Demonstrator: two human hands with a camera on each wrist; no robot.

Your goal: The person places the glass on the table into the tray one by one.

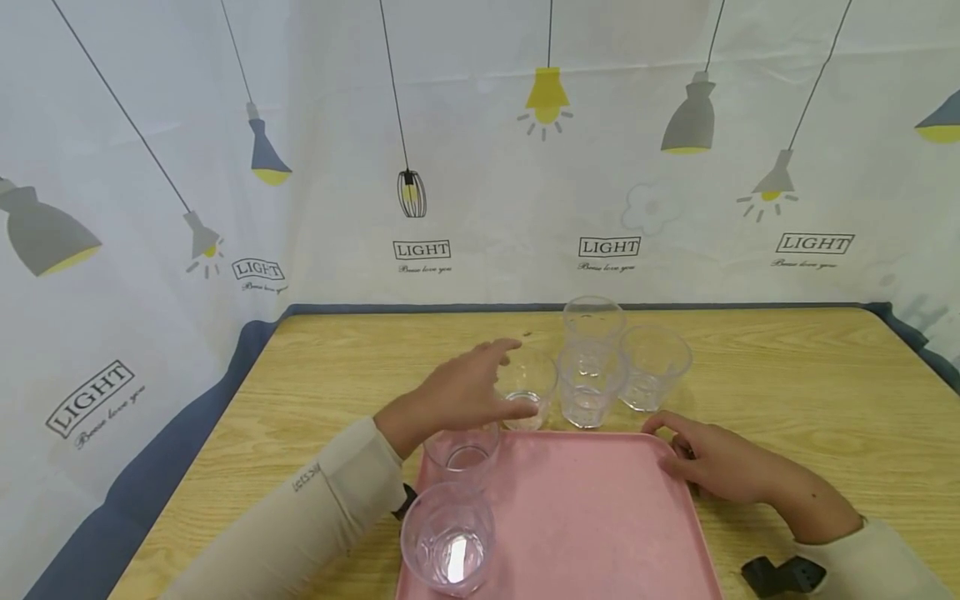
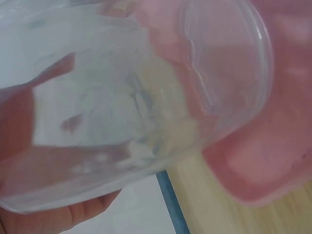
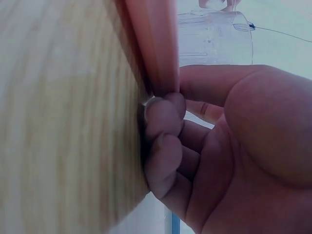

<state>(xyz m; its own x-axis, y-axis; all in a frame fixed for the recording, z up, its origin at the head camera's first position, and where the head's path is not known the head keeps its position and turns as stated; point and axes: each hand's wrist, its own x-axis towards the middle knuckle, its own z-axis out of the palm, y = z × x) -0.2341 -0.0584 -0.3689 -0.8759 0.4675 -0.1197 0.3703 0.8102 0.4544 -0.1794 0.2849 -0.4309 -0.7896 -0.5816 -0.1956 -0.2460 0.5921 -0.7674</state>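
Note:
My left hand reaches over the tray's far left corner, fingers and thumb spread apart at the left side of a clear plastic cup. That cup stands just beyond the far rim of a pink tray. My right hand grips the tray's far right corner; in the right wrist view its thumb lies along the tray edge and the other fingers curl in below. Two clear cups stand along the tray's left side, a nearer one and a farther one partly under my left wrist.
Behind the tray three more clear cups stand close together: a front one, a back one and a right one. The wooden table ends at a printed curtain at the back and left.

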